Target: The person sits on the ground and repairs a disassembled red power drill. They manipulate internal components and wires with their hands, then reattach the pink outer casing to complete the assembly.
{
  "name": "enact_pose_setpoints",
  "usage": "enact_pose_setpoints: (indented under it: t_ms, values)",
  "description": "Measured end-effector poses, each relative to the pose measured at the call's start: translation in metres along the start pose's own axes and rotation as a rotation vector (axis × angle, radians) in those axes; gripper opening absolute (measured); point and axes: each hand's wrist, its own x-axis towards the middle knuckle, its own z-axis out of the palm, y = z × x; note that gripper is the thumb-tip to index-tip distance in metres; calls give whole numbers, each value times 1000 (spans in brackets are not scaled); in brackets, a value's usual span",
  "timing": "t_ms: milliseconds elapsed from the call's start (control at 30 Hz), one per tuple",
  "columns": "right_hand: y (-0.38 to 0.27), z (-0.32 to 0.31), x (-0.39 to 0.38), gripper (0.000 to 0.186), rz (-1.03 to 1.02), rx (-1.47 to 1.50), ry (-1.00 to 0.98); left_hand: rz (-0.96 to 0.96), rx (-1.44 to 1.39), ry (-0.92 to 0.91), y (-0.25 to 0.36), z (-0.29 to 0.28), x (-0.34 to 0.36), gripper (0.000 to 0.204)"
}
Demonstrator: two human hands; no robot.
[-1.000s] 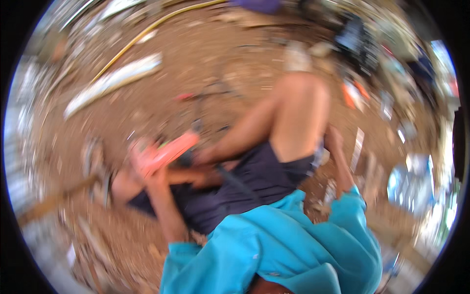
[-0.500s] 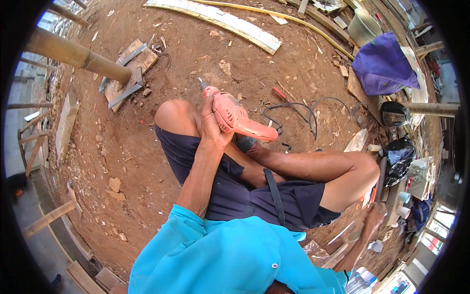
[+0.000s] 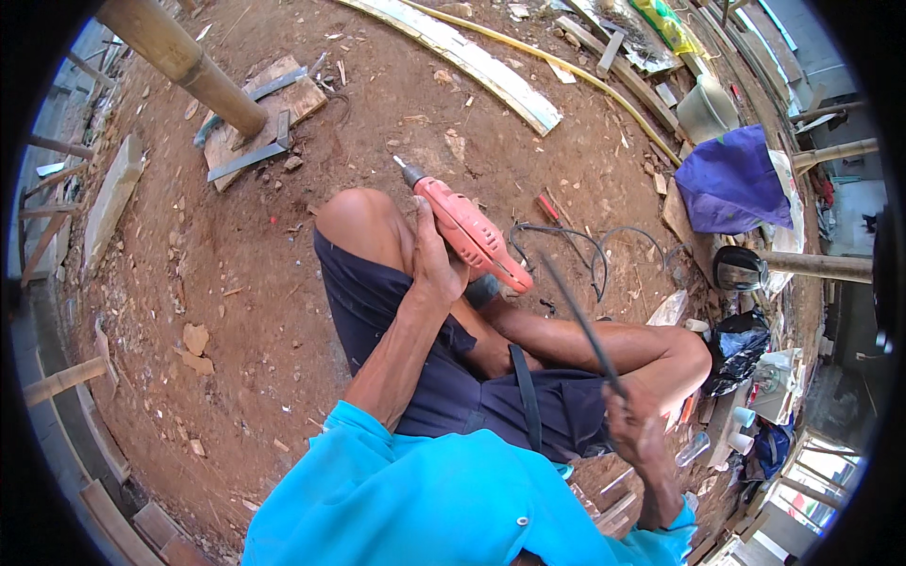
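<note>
A red power drill [image 3: 469, 231] lies across my left hand [image 3: 437, 262], which is closed round its body above my bent left knee. The drill's metal chuck and bit point away to the upper left, and its handle end points to the lower right. My right hand [image 3: 635, 429], closed in a grip beside my right thigh, holds a long thin dark tool [image 3: 583, 321]. It slants up and left over my lower leg, its tip near the drill's handle end; its exact kind is not clear.
A red-handled tool [image 3: 548, 209] and a black cable [image 3: 599, 250] lie on the dirt ahead. A bamboo post [image 3: 184, 71] rises by a wooden board with metal strips at left. On the right are a purple cloth [image 3: 734, 179], a bucket [image 3: 708, 110] and a black plastic bag [image 3: 739, 351].
My right hand has swung in from the far right, bringing the long dark tool in front of me. The drill has tilted, its handle end dropping lower, still in my left hand.
</note>
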Motion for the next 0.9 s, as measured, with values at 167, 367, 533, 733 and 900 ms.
enact_pose_setpoints:
  t_ms: [167, 367, 533, 733, 900]
  values:
    - [-11, 32, 25, 11, -97, 15, -21, -32, 36, -64, -2, -17, 0, 50]
    - [-9, 23, 32, 15, -128, -102, -90, 14, 100, 2, -12, -25, 8, 48]
    - [-17, 19, 36, 16, -128, -140, -121, 80, 130, -3, -8, -15, 4, 44]
    - [-21, 20, 32, 15, -98, -183, -139, 40, 96, 8, -8, -21, 8, 38]
    - [-24, 23, 32, 19, -169, -491, -44, -14, 117, -57, -7, -28, 10, 35]
